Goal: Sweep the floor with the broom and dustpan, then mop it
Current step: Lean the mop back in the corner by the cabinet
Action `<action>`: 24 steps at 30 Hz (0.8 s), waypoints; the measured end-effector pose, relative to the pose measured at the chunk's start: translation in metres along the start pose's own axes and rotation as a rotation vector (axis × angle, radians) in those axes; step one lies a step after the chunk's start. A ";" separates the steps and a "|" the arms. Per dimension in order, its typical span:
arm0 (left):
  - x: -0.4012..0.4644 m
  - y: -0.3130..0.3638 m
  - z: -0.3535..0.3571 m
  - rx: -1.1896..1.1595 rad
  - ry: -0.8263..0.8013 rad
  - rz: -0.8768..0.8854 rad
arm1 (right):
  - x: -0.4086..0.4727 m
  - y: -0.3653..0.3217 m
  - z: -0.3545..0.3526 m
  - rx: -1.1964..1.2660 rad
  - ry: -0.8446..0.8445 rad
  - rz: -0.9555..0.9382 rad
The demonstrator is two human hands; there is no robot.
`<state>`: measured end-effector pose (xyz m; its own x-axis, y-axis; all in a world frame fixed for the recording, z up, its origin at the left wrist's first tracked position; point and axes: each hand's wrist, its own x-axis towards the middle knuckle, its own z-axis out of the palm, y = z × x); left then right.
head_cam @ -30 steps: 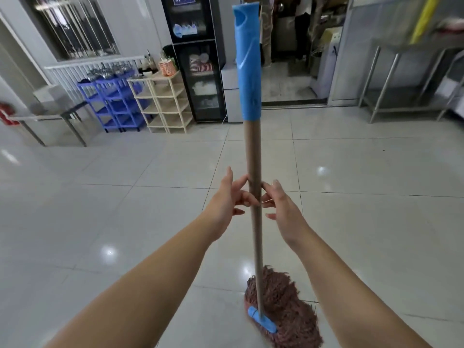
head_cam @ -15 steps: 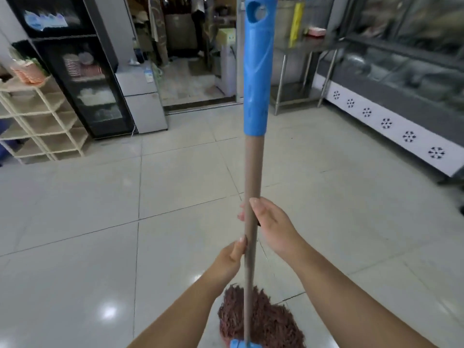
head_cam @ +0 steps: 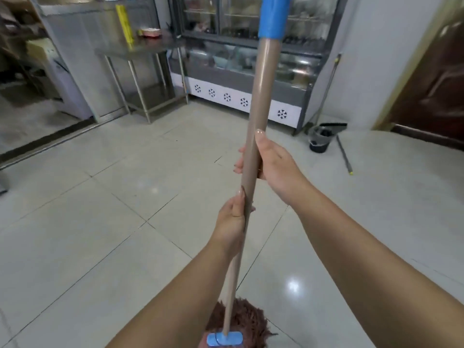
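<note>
Since a moment ago the view is swinging rightward, bringing a glass-fronted display counter (head_cam: 251,71) and a dark bucket (head_cam: 319,140) into sight far right, while both hands are keeping their grip on the mop handle (head_cam: 256,126). That brown handle with its blue grip (head_cam: 273,16) is standing nearly upright at centre, its reddish-brown mop head (head_cam: 241,320) resting on the pale tiled floor (head_cam: 100,222) near the bottom edge. Right hand (head_cam: 273,162) is wrapping closed around the handle higher up, thumb lying along it, and left hand (head_cam: 232,222) is closing around it just below; a steel table (head_cam: 140,50) is standing far left.
</note>
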<state>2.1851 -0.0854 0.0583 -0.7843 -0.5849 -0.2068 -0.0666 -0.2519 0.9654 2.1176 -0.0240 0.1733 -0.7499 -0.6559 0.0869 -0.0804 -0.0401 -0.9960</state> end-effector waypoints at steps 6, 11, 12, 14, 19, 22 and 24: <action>0.053 0.056 0.113 0.011 -0.094 0.149 | 0.046 -0.050 -0.114 -0.028 0.053 -0.133; 0.100 0.104 0.231 -0.076 -0.127 0.240 | 0.092 -0.097 -0.232 -0.085 0.050 -0.232; 0.109 0.112 0.255 -0.088 -0.144 0.249 | 0.099 -0.103 -0.256 -0.097 0.053 -0.254; 0.127 0.126 0.298 -0.107 -0.171 0.279 | 0.113 -0.113 -0.299 -0.152 0.045 -0.306; 0.170 0.131 0.393 -0.100 -0.195 0.329 | 0.133 -0.121 -0.390 -0.270 0.061 -0.368; 0.198 0.114 0.444 -0.134 -0.258 0.313 | 0.150 -0.110 -0.440 -0.284 0.065 -0.317; 0.215 0.103 0.477 -0.166 -0.320 0.287 | 0.160 -0.100 -0.472 -0.328 0.062 -0.290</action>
<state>1.7154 0.1309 0.1892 -0.9095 -0.3878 0.1497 0.2600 -0.2497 0.9328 1.6957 0.2306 0.2973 -0.7024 -0.6061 0.3732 -0.4904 0.0321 -0.8709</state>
